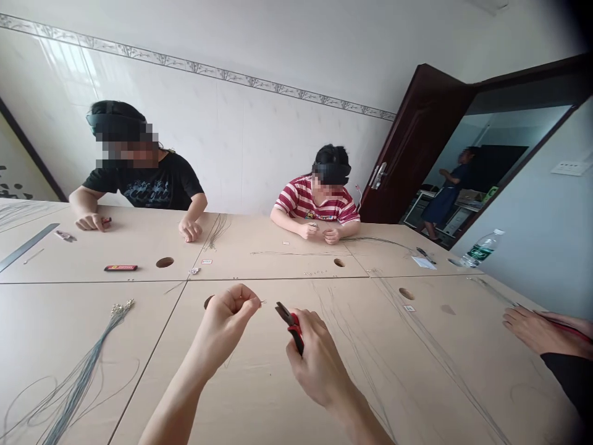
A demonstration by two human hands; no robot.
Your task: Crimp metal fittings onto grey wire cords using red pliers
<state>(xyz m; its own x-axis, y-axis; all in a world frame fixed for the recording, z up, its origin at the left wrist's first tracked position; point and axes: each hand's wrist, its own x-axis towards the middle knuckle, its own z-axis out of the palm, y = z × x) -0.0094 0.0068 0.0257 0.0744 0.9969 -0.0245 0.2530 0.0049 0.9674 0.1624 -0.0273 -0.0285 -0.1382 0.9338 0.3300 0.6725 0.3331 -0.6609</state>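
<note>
My left hand is raised over the table, thumb and forefinger pinched on a thin cord whose frayed-looking tip pokes out to the right. A faint strand hangs below that hand. In my right hand is a pair of pliers with red and black handles. The jaws of the pliers look slightly parted and point up and left, a short gap away from the cord tip. To the left lies a bundle of grey-green cords with small metallic ends gathered at its top.
Loose cords lie right of my hands. Across the table sit two people with hands on it; a co-worker's hands are at the right edge. A red-black stick-shaped item, a steel ruler and a water bottle are farther off.
</note>
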